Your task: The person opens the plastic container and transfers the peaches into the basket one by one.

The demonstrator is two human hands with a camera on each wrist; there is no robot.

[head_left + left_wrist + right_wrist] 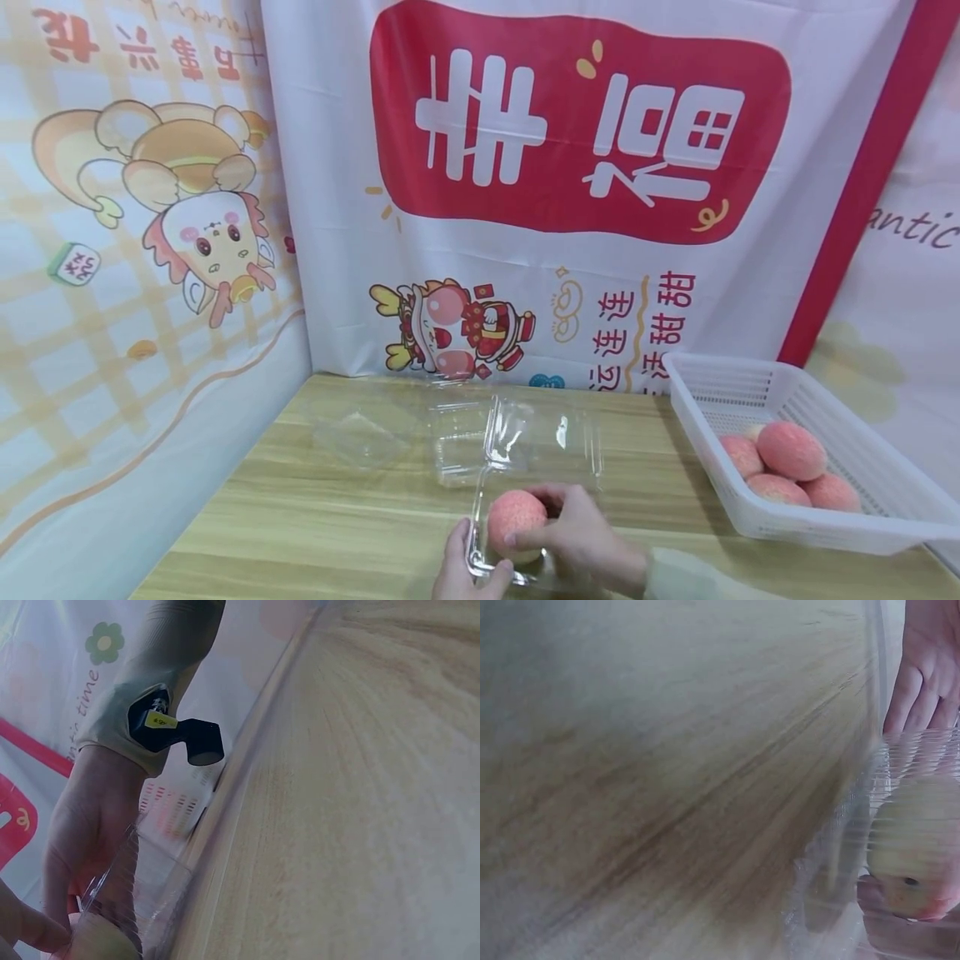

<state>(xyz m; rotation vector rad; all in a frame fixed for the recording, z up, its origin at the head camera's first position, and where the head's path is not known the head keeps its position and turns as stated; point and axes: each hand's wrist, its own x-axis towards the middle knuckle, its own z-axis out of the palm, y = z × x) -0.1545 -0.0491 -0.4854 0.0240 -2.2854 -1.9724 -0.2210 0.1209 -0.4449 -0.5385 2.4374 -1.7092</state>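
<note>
In the head view, a pink peach (pixel 514 518) sits in the near half of a clear plastic clamshell box (pixel 474 552). My right hand (pixel 577 532) grips it from the right, fingers behind and thumb in front. At the near left corner my left hand (pixel 468 575) holds the box, its thumb (pixel 501 575) over the rim. The box's open lid (pixel 536 433) lies away from me. Through the ribbed wall, the right wrist view shows the peach's pale underside (pixel 911 847) and a small dark spot. The left wrist view catches part of the peach (pixel 101 941) and the right hand (pixel 94 825).
At the right stands a white plastic basket (pixel 813 521) with several pink peaches (pixel 791 452). More clear clamshell boxes (pixel 367 437) lie at the back of the wooden table (pixel 315 517). Printed cloths (pixel 337 250) hang behind and to the sides.
</note>
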